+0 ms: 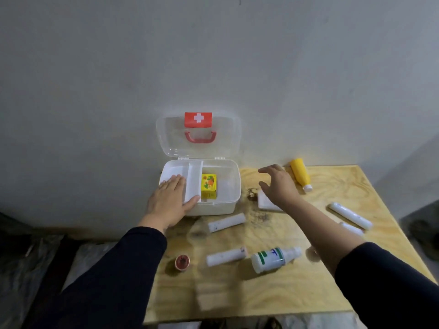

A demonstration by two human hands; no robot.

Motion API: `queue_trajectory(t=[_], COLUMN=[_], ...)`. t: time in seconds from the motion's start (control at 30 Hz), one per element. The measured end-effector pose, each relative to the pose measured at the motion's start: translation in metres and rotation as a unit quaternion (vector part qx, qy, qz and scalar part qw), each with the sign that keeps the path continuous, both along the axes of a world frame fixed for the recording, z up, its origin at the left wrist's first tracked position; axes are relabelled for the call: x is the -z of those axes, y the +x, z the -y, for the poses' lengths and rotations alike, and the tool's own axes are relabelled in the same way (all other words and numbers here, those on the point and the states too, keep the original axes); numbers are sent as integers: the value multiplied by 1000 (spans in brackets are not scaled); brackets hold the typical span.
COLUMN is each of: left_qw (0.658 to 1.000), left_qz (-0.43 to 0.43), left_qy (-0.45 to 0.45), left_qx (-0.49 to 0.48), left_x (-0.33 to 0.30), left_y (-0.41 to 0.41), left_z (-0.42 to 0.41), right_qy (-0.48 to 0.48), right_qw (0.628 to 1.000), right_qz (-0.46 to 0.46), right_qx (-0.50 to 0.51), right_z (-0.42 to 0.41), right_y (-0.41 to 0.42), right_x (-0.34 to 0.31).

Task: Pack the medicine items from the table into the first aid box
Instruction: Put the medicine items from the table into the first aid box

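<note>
Beside the box [221, 205], the right hand [279, 186] is hovering spread and empty over a white packet [264, 201], with the bottle [300, 174] just beyond its fingers. The left hand [169, 200] is lying flat on the tray [194, 172], gripping nothing. 1 hurried reach is risking knocking that bottle rolling.

Our left hand [169, 200] flat on the open first aid box [228, 186], yellow carton [208, 186] inside, our right hand [278, 184] spread above the table [308, 293], tubes and bottles scattered
</note>
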State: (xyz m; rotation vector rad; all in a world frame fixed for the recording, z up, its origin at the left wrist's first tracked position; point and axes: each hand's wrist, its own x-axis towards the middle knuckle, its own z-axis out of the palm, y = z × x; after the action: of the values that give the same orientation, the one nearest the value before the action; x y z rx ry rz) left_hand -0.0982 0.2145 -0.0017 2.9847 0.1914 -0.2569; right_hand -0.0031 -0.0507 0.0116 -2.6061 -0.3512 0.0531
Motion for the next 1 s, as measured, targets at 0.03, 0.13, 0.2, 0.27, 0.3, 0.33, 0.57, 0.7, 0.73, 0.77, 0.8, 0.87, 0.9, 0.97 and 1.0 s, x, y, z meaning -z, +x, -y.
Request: queue_trajectory(t=[0.03,0.13,0.2,0.27,0.3,0.33,0.57,0.7,0.73,0.77,0.8,0.87,0.9,0.97,1.0], left_qw=[1000,1000,1000,1000,1000,1000,1000,1000,1000,1000,1000,1000,1000,1000,1000], left_qz=[1,3,3,2,2,3,7,7,5,3,1,-3,-2,1,3], left_qy=[1,3,5,6,8,9,5,4,3,1,0,-7,-11,-13,-14], left_qx=[0,-1,0,-1,-1,-1,-6,-7,-7,-7,-7,-6,-6,-6,-6], left_x=[2,3,4,4,4,4,2,0,0,-1,-1,-2,-3,-3,-3], left_y=[1,3,2,2,2,2,1,0,0,0,-1,-1,-1,-1,-1], left_z=[-1,-2,-2,-2,-2,-2,-2,0,0,0,0,0,0,0,0], right_qy=[-15,-96,-120,-100,-83,-69,-18,-21,-18,-14,-14,-30,-43,-80,-104], right_qw=[1000,992,986,986,988,989,995,999,999,1000,1000,999,998,993,989], right_qz=[-18,-86,-117,-131,-132,-126,-83,-35,-23,-13,-5,10,15,23,29], right_qx=[6,-3,0,11,18,25,44,28,24,18,8,-25,-47,-85,-101], right_z=[12,41,52,58,59,60,62,50,46,40,34,19,10,-9,-18], right_y=[-1,-3,-4,-6,-8,-9,-7,6,9,12,14,15,14,11,9], right_x=[9,31,41,47,50,51,38,5,-5,-15,-23,-36,-41,-46,-47])
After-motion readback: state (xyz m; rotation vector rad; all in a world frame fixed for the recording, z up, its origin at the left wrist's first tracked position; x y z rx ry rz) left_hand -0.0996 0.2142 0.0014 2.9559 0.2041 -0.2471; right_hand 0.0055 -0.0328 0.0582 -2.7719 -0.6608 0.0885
